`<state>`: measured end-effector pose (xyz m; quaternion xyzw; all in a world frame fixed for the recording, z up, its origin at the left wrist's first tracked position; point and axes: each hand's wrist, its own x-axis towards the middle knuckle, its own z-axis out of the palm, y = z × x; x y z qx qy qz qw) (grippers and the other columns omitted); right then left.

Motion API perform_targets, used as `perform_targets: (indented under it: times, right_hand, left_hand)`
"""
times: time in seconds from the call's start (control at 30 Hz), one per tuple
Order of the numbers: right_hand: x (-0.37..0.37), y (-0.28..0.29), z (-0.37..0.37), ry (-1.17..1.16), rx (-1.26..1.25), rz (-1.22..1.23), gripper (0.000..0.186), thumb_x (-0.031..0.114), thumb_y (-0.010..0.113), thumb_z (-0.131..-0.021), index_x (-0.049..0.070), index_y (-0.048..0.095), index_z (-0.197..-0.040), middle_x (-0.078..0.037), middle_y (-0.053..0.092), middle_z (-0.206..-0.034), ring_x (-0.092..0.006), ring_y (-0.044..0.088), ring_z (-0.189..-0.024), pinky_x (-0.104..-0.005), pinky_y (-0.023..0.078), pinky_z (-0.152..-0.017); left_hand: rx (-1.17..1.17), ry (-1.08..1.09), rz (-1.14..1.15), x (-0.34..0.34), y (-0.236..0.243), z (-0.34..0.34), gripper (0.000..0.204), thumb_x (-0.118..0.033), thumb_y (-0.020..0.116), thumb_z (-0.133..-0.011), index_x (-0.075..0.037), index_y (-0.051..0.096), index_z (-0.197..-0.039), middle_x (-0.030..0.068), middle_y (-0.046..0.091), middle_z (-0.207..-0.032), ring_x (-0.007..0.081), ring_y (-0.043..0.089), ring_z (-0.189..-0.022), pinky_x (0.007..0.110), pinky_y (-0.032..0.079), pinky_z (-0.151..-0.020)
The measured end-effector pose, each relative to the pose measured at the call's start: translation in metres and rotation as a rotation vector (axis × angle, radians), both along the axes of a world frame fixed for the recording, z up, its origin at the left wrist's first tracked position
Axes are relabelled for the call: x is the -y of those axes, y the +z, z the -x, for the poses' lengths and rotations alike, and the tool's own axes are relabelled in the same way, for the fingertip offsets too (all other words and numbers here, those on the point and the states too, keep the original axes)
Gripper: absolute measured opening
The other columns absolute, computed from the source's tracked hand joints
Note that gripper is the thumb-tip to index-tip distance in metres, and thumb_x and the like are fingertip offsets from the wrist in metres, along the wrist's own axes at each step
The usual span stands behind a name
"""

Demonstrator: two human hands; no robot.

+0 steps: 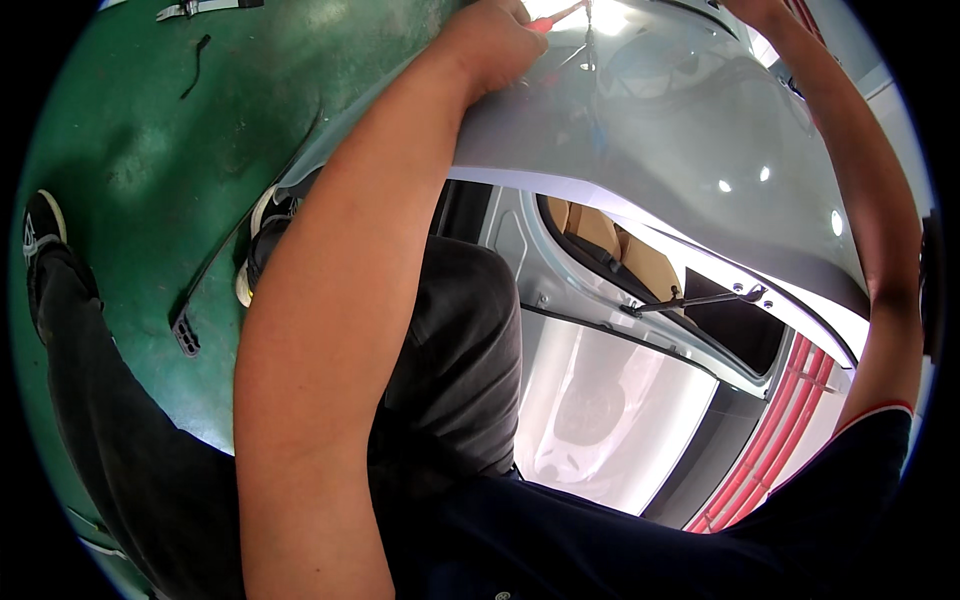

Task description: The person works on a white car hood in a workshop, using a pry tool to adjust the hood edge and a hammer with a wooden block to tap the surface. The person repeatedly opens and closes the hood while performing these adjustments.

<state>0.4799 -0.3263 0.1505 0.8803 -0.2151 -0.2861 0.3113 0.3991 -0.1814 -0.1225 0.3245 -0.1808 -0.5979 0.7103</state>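
The top edge cuts off both hands. The left hand (500,45) has its visible fingers wrapped around a red-handled tool (541,24), whose thin tip runs into bright glare over a silver car panel (690,125). Only part of the right hand (757,12) shows, by the far side of the panel; whether it grips anything cannot be told. The hands are well apart.

The left forearm (330,330) hides part of the floor, the panel's near edge and one shoe (262,235). Below the panel, a black strut (700,299) crosses the window opening, with tan seats (650,268) behind it. A bent knee (465,330) in dark trousers stands beside the car body. Red pipes (795,400) run along the right.

The green floor (150,150) spreads leftward, bearing a long black rod (205,272), a short black strip (196,66) and a metal tool (212,6) cut by the top edge.
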Motion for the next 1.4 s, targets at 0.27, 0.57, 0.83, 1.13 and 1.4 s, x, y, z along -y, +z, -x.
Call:
perform_targets:
  times: [0.27, 0.57, 0.83, 1.13, 1.4]
  right_hand:
    - [0.073, 0.047, 0.022, 0.780, -0.710, -0.072, 0.038, 0.027, 0.052, -0.105, 0.003, 0.064, -0.132, -0.020, 0.073, -0.102, -0.0293, 0.072, -0.082, -0.0416, 0.058, -0.077]
    - [-0.002, -0.003, 0.000, -0.163, 0.015, 0.059, 0.042, 0.029, 0.050, -0.106, 0.008, 0.057, -0.142, -0.017, 0.071, -0.097, -0.0242, 0.067, -0.079, -0.0404, 0.056, -0.071]
    - [0.050, 0.015, 0.008, 0.159, -0.524, -0.163, 0.040, 0.023, 0.049, -0.105, 0.002, 0.062, -0.137, -0.022, 0.068, -0.128, -0.0372, 0.071, -0.097, -0.0431, 0.055, -0.094]
    - [-0.013, -0.014, 0.003, 0.556, -0.444, -0.051, 0.043, 0.031, 0.053, -0.105, 0.002, 0.062, -0.135, -0.020, 0.071, -0.120, -0.0333, 0.070, -0.095, -0.0416, 0.055, -0.087]
    - [0.016, 0.011, 0.006, 0.107, -0.220, -0.022, 0.039, 0.028, 0.050, -0.106, 0.004, 0.063, -0.133, -0.023, 0.071, -0.116, -0.0357, 0.070, -0.099, -0.0433, 0.054, -0.090]
  left_hand:
    - [-0.049, -0.047, -0.027, -0.006, 0.013, 0.001, 0.029, -0.019, 0.068, -0.090, -0.007, 0.064, -0.116, 0.0015, 0.055, -0.077, 0.0116, 0.049, -0.067, 0.032, 0.040, -0.062]
    - [-0.052, -0.017, -0.017, -0.008, -0.002, 0.000, 0.024, -0.020, 0.068, -0.090, -0.007, 0.065, -0.110, 0.0007, 0.056, -0.076, 0.0109, 0.048, -0.066, 0.032, 0.039, -0.061]
    - [-0.011, -0.044, -0.064, -0.019, -0.001, -0.010, 0.026, -0.020, 0.067, -0.091, -0.008, 0.064, -0.114, 0.0016, 0.056, -0.077, 0.0126, 0.050, -0.067, 0.033, 0.042, -0.063]
    - [0.038, -0.005, -0.075, -0.022, 0.008, -0.008, 0.030, -0.020, 0.066, -0.090, -0.008, 0.064, -0.117, 0.0037, 0.059, -0.083, 0.0142, 0.053, -0.071, 0.035, 0.045, -0.066]
    - [-0.007, -0.040, -0.089, -0.022, 0.007, -0.007, 0.030, -0.021, 0.066, -0.091, -0.007, 0.064, -0.117, 0.0035, 0.058, -0.081, 0.0140, 0.052, -0.072, 0.035, 0.044, -0.067]
